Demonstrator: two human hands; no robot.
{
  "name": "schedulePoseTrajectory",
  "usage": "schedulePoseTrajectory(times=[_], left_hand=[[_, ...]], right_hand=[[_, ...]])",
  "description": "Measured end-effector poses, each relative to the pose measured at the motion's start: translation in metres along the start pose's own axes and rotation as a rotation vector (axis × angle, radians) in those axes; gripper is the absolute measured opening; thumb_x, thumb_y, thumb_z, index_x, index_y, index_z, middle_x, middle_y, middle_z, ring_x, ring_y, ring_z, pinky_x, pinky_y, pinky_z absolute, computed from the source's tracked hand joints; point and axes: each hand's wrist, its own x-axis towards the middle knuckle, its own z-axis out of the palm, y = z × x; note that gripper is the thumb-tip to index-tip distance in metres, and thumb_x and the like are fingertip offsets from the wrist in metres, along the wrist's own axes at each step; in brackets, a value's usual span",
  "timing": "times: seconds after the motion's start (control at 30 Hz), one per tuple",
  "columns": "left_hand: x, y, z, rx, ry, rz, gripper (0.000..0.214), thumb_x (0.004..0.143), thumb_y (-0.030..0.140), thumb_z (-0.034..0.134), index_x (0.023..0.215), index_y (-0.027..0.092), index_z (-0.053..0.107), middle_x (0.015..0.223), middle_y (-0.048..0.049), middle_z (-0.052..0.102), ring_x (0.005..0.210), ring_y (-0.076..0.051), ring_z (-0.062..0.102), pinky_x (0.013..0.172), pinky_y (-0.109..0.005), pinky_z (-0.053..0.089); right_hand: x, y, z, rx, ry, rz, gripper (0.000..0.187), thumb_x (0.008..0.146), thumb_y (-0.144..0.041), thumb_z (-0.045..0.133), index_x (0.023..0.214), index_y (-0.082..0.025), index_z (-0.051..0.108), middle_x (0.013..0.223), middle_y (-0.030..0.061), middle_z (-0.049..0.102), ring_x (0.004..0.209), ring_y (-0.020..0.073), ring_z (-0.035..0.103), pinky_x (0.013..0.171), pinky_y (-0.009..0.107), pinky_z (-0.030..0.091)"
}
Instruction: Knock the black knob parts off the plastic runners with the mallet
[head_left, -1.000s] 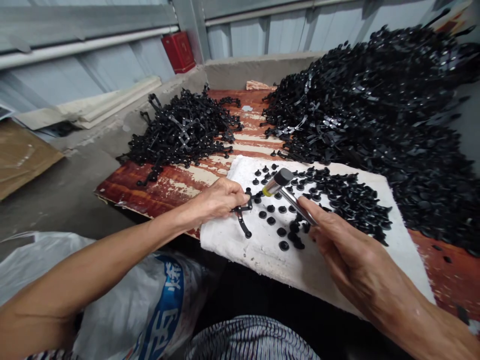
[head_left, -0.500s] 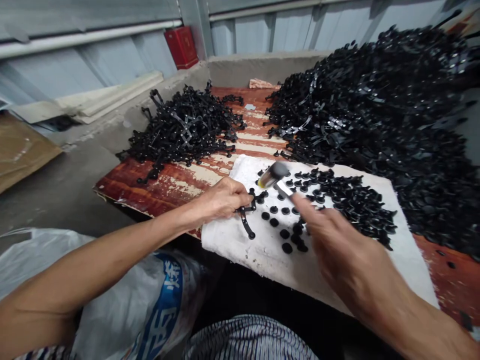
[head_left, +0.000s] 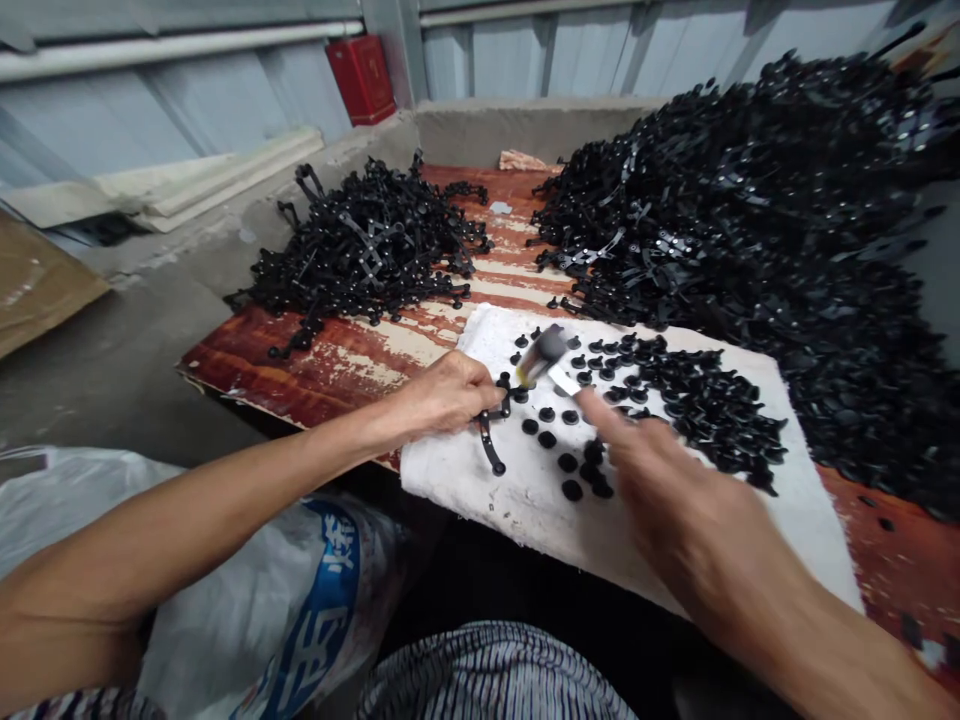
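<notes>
My left hand (head_left: pixel 456 393) is closed, thumb and fingers pinching a black jointed linkage (head_left: pixel 491 450) against the white cloth (head_left: pixel 450 480). One arm of that linkage, with a round end, sticks out toward me. In my right hand (head_left: pixel 675 490) is a small hammer (head_left: pixel 551 348), gripped by its handle; the blurred head is just right of the linkage, above the cloth. Loose black round studs (head_left: pixel 568 463) lie on the cloth between and beyond my hands, and a denser cluster of them (head_left: pixel 712 400) spreads to the right. The fingertips of my left hand partly hide the linkage.
A heap of black linkages (head_left: pixel 367 240) lies on the worn red board (head_left: pixel 240 350) at the back left. A much larger heap of black parts (head_left: pixel 750 220) rises on the right. A red tin (head_left: pixel 361 80) stands at the wall; a white plastic bag (head_left: pixel 225 600) is below left.
The hammer is in nearly the same place, its head slightly shifted and blurred. My left hand still pinches the linkage. The whole view has shifted slightly.
</notes>
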Motion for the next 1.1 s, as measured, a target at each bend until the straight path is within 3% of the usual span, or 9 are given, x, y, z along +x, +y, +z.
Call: schedulePoseTrajectory(times=[0.07,0.13,0.2,0.27,0.4,0.53,0.67,0.9,1.1], left_hand=[[-0.001,0.000,0.001,-0.054,-0.009,-0.017,0.024,0.086,0.021,0.055,0.062,0.016,0.052,0.037,0.0056,0.040,0.031,-0.005,0.032,0.034,-0.018,0.021],[-0.002,-0.001,0.002,-0.155,0.026,-0.033,0.017,0.088,0.022,0.052,0.072,0.016,0.051,0.045,0.0038,0.048,0.035,-0.006,0.039,0.035,-0.018,0.029],[-0.004,-0.004,0.000,-0.261,0.113,-0.010,0.008,0.089,0.025,0.051,0.089,0.017,0.050,0.060,0.0018,0.055,0.045,-0.009,0.049,0.042,-0.020,0.041],[-0.009,-0.009,-0.004,-0.284,0.204,0.037,0.021,0.088,0.028,0.054,0.105,0.019,0.045,0.076,0.0000,0.057,0.060,-0.012,0.057,0.052,-0.024,0.050],[-0.021,-0.018,-0.010,0.068,0.284,0.213,0.032,0.084,0.020,0.055,0.115,0.020,0.046,0.100,-0.0056,0.052,0.083,-0.016,0.058,0.070,-0.033,0.053],[-0.027,-0.019,-0.006,0.632,0.234,0.634,0.025,0.087,0.016,0.051,0.111,0.021,0.058,0.122,-0.0115,0.047,0.113,-0.025,0.046,0.093,-0.045,0.044],[-0.019,-0.017,-0.005,0.880,0.151,0.828,0.016,0.092,0.017,0.046,0.091,0.017,0.062,0.126,-0.0150,0.049,0.118,-0.030,0.040,0.095,-0.047,0.041],[-0.004,-0.009,-0.021,0.799,0.080,0.821,0.023,0.098,0.026,0.037,0.091,0.017,0.057,0.101,-0.0090,0.060,0.101,-0.023,0.048,0.093,-0.041,0.038],[0.011,-0.005,-0.016,0.756,0.107,0.759,0.026,0.098,0.027,0.033,0.079,0.018,0.050,0.082,-0.0053,0.052,0.081,-0.020,0.045,0.082,-0.036,0.039]], right_hand=[[0.002,-0.001,-0.001,-0.042,-0.063,-0.072,0.055,0.085,-0.014,0.044,0.139,-0.023,0.054,0.087,0.0059,0.069,0.054,0.0152,0.061,0.047,0.026,0.054],[0.002,-0.002,-0.005,-0.021,-0.009,-0.106,0.055,0.089,-0.013,0.043,0.142,-0.021,0.049,0.107,0.0099,0.070,0.083,0.0205,0.071,0.071,0.033,0.061],[-0.001,-0.002,-0.009,0.050,0.126,-0.047,0.053,0.091,-0.016,0.046,0.144,-0.023,0.046,0.127,0.0099,0.065,0.111,0.0230,0.065,0.098,0.039,0.052],[-0.009,0.000,-0.013,0.121,0.215,0.103,0.051,0.092,-0.023,0.052,0.143,-0.025,0.048,0.132,0.0085,0.062,0.118,0.0242,0.061,0.107,0.042,0.043],[-0.025,0.010,-0.010,0.239,0.238,0.355,0.051,0.089,-0.038,0.058,0.139,-0.029,0.052,0.124,0.0078,0.065,0.097,0.0244,0.070,0.099,0.045,0.050],[-0.030,0.013,-0.006,0.295,0.214,0.377,0.049,0.088,-0.042,0.058,0.135,-0.028,0.057,0.124,0.0083,0.066,0.113,0.0284,0.065,0.107,0.048,0.040],[-0.030,0.011,-0.008,0.329,0.199,0.374,0.048,0.087,-0.042,0.058,0.134,-0.030,0.057,0.127,0.0062,0.065,0.122,0.0292,0.058,0.110,0.049,0.036],[-0.033,0.015,-0.006,0.363,0.261,0.431,0.048,0.086,-0.042,0.061,0.132,-0.030,0.060,0.129,0.0066,0.064,0.121,0.0290,0.059,0.107,0.046,0.038],[-0.033,0.016,-0.005,0.369,0.253,0.457,0.050,0.084,-0.045,0.061,0.131,-0.029,0.061,0.127,0.0072,0.065,0.120,0.0298,0.059,0.106,0.048,0.038]])
